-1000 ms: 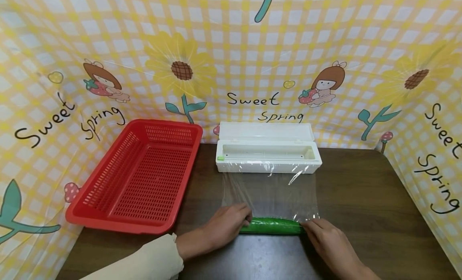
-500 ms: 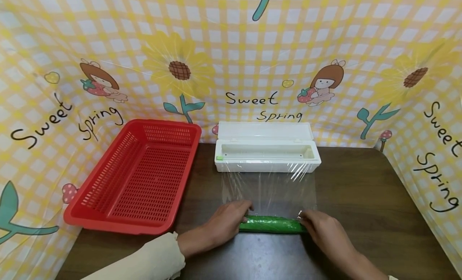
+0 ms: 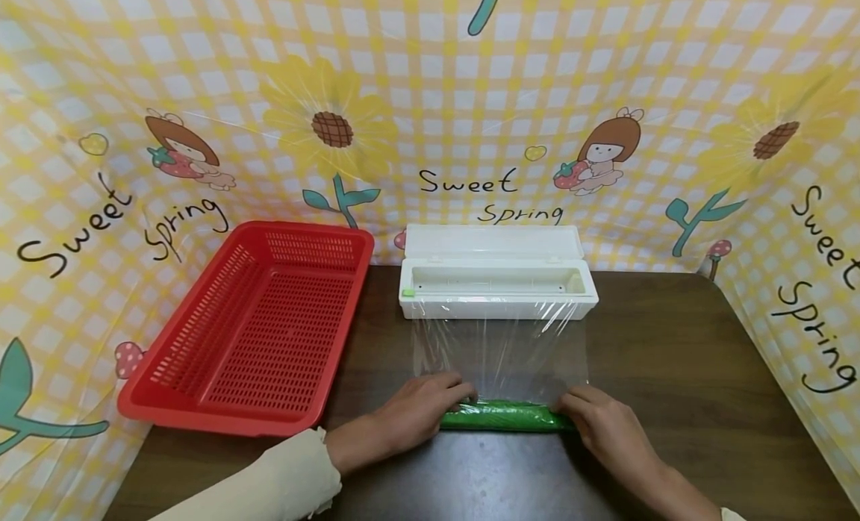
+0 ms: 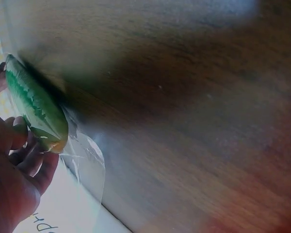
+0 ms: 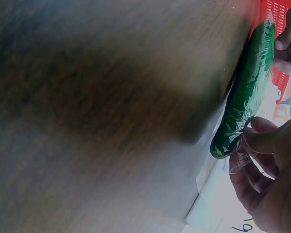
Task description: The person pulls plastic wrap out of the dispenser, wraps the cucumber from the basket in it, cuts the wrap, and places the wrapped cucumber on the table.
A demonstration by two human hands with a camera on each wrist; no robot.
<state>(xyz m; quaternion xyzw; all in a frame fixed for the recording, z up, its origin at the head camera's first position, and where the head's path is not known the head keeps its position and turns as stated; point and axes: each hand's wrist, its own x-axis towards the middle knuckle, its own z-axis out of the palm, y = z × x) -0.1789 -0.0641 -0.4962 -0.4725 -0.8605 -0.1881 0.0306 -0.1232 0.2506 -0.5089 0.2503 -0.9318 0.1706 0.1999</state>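
A green cucumber (image 3: pixel 504 416) lies crosswise on the table near its front, wrapped in clear cling film (image 3: pixel 500 357). The film stretches back from it to a white cling film box (image 3: pixel 499 310) with its lid raised. My left hand (image 3: pixel 419 409) grips the cucumber's left end, fingers curled over it. At the other end my right hand (image 3: pixel 608 424) pinches the cucumber through the film. Loose film sticks out past both ends in the wrist views, beside the left fingers (image 4: pixel 46 170) and between the right fingers (image 5: pixel 242 179). Parts of both ends are hidden by the hands.
On the left of the dark wooden table (image 3: pixel 672 342) stands a red perforated basket (image 3: pixel 336 342) with nothing in it. A yellow checked cloth (image 3: pixel 470 110) with printed flowers hangs behind and at both sides. The cling film box stands against it at the back.
Both hands have shifted slightly on the cucumber, the left fingers reaching farther over its top. The cucumber has turned a little and more film covers it. The box and basket have stayed in place.
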